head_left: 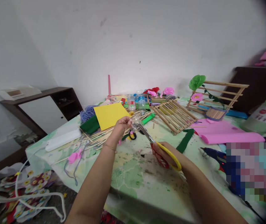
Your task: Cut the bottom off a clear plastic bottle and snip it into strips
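Over the middle of the table, my left hand (123,122) pinches a clear plastic piece (136,124) that looks like part of a bottle. My right hand (163,151) grips large scissors (147,133) with metal blades and a yellow and red handle. Their blades point up and left, and the tips meet the plastic; whether they are cutting into it I cannot tell. Beyond my hands stand clear plastic bottles (132,104). A yellow sheet (111,115) lies just behind my left hand, and small black-handled scissors (132,135) rest below the plastic.
Thin wooden sticks (100,138) lie to the left, near purple yarn (87,114). At right are a stick lattice (175,116), a wooden rack with paper flowers (226,91), pink paper (231,133) and a dark blue glue gun (213,154). The table's front edge (147,200) runs below my arms.
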Action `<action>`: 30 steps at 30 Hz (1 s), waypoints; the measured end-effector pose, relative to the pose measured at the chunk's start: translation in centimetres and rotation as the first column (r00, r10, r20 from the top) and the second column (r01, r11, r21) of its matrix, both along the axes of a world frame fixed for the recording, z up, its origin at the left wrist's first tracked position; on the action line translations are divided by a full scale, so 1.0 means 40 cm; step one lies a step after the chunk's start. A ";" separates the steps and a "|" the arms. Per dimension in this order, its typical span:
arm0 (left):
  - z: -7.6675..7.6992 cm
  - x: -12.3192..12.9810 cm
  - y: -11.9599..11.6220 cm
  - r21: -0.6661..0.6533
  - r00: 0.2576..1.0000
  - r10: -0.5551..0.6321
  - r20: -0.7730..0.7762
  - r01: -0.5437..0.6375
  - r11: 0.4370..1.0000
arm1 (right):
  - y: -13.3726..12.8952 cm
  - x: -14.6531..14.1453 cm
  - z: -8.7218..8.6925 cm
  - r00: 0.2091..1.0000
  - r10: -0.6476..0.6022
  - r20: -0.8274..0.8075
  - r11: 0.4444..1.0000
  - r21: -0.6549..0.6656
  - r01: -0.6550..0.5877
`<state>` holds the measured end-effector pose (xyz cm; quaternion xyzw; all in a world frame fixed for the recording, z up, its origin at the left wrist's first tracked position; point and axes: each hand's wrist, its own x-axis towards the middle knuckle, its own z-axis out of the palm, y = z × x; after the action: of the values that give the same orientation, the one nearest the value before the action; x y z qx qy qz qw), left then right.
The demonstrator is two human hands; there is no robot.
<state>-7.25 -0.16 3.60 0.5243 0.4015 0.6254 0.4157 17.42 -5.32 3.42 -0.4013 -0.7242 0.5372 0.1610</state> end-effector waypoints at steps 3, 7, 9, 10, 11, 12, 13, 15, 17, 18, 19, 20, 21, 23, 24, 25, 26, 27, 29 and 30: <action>0.001 0.002 -0.001 0.006 1.000 0.014 0.006 -0.014 1.000 | 0.001 -0.006 -0.005 0.996 -0.047 0.070 0.997 0.059 0.043; 0.008 0.001 -0.008 0.014 1.000 0.017 0.004 -0.017 1.000 | 0.007 -0.005 -0.003 0.983 -0.100 0.153 0.963 0.265 0.057; 0.012 0.000 -0.013 0.018 1.000 0.012 0.003 -0.012 1.000 | 0.012 -0.003 -0.001 0.977 -0.127 0.172 0.932 0.359 0.058; 0.014 -0.001 -0.016 0.021 1.000 0.011 0.005 -0.011 1.000 | 0.014 -0.002 0.000 0.976 -0.130 0.176 0.924 0.379 0.055; 0.016 -0.002 -0.018 0.025 1.000 0.011 0.009 -0.011 1.000 | 0.016 -0.001 0.001 0.975 -0.130 0.179 0.922 0.383 0.053; 0.017 -0.003 -0.020 0.029 1.000 0.013 0.012 -0.013 0.999 | 0.017 0.000 0.002 0.975 -0.127 0.182 0.924 0.378 0.050; 0.018 -0.004 -0.021 0.033 1.000 0.014 0.015 -0.015 0.999 | 0.017 0.001 0.003 0.975 -0.127 0.184 0.927 0.372 0.051; 0.019 -0.006 -0.025 0.042 1.000 0.012 0.018 -0.013 0.999 | 0.018 0.001 0.006 0.973 -0.131 0.188 0.930 0.363 0.056; 0.020 -0.006 -0.027 0.046 1.000 0.003 0.023 -0.004 0.999 | 0.018 0.001 0.009 0.973 -0.137 0.185 0.933 0.355 0.064; 0.021 -0.006 -0.029 0.045 1.000 -0.002 0.028 0.001 0.999 | 0.019 0.001 0.011 0.973 -0.141 0.183 0.935 0.348 0.070; 0.022 -0.006 -0.030 0.043 0.999 -0.005 0.033 0.004 0.999 | 0.019 0.001 0.012 0.972 -0.145 0.183 0.937 0.342 0.075; 0.024 -0.005 -0.032 0.039 0.999 -0.008 0.037 0.006 0.999 | 0.020 0.002 0.013 0.972 -0.148 0.185 0.937 0.340 0.078; 0.026 -0.004 -0.033 0.034 0.999 -0.009 0.039 0.007 0.999 | 0.021 0.003 0.013 0.971 -0.150 0.188 0.937 0.340 0.079; 0.028 -0.004 -0.036 0.029 0.999 -0.012 0.037 0.011 1.000 | 0.023 0.005 0.011 0.973 -0.135 0.188 0.935 0.349 0.063; 0.029 -0.004 -0.036 0.028 0.999 -0.019 0.034 0.019 0.999 | 0.023 0.006 0.010 0.975 -0.120 0.185 0.933 0.356 0.047; 0.030 -0.004 -0.037 0.030 0.999 -0.030 0.029 0.029 0.999 | 0.023 0.008 0.009 0.978 -0.104 0.180 0.931 0.363 0.033; 0.030 -0.005 -0.037 0.031 0.999 -0.041 0.024 0.040 0.999 | 0.022 0.009 0.007 0.981 -0.088 0.174 0.930 0.367 0.018; 0.029 -0.005 -0.036 0.034 0.998 -0.052 0.020 0.052 0.998 | 0.022 0.010 0.006 0.983 -0.075 0.167 0.928 0.372 0.008; 0.025 -0.006 -0.035 0.036 0.998 -0.070 0.007 0.070 0.997 | 0.021 0.011 0.002 0.986 -0.061 0.156 0.928 0.373 -0.002; 0.023 -0.006 -0.034 0.035 0.997 -0.077 -0.007 0.077 0.996 | 0.021 0.011 0.001 0.986 -0.055 0.155 0.933 0.359 -0.005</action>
<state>-7.50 -1.51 4.52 0.5482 0.3712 0.6144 0.4292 17.88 -4.47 3.45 -0.4168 -0.8153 0.3599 0.1788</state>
